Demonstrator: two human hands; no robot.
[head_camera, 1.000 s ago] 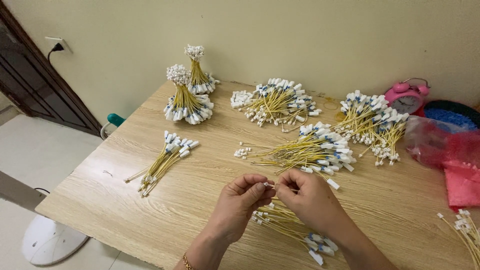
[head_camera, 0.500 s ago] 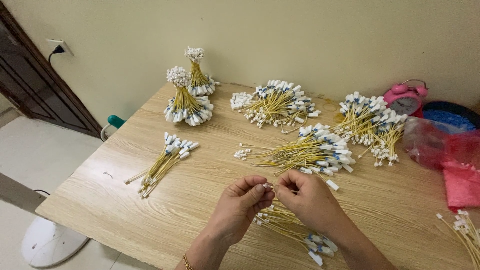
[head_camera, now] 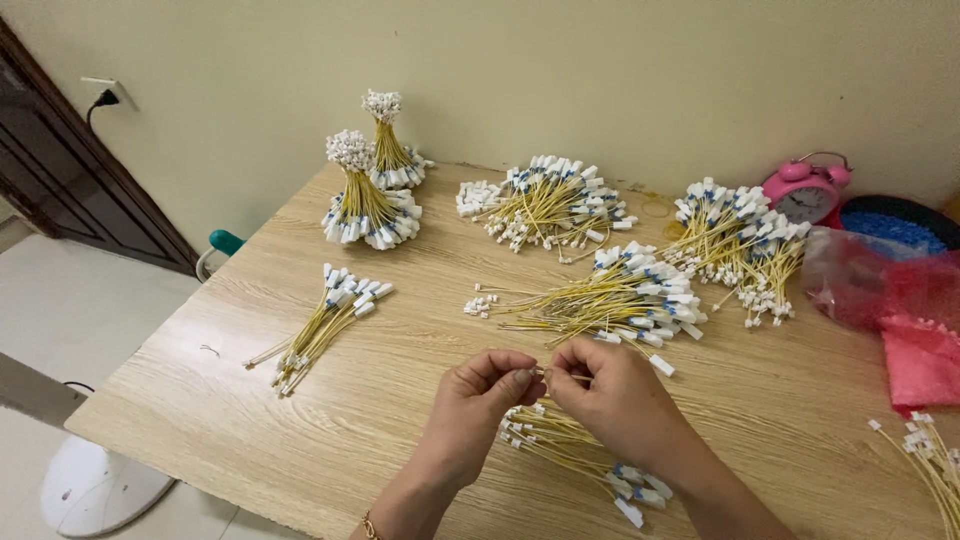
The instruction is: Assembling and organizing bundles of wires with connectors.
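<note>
The left hand and right hand pinch one yellow wire between fingertips. The wire runs left-right, directly above the loose bundle on the tabletop.

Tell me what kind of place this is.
Probably a room at home used for piecework: a wooden table against a plain wall, heaped with bundles of yellow wires, and a pink alarm clock by the wall.

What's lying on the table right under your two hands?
A loose bundle of yellow wires with white connectors lies on the wooden table below the left hand and right hand. The hands cover its middle, so how many wires it holds cannot be told.
</note>
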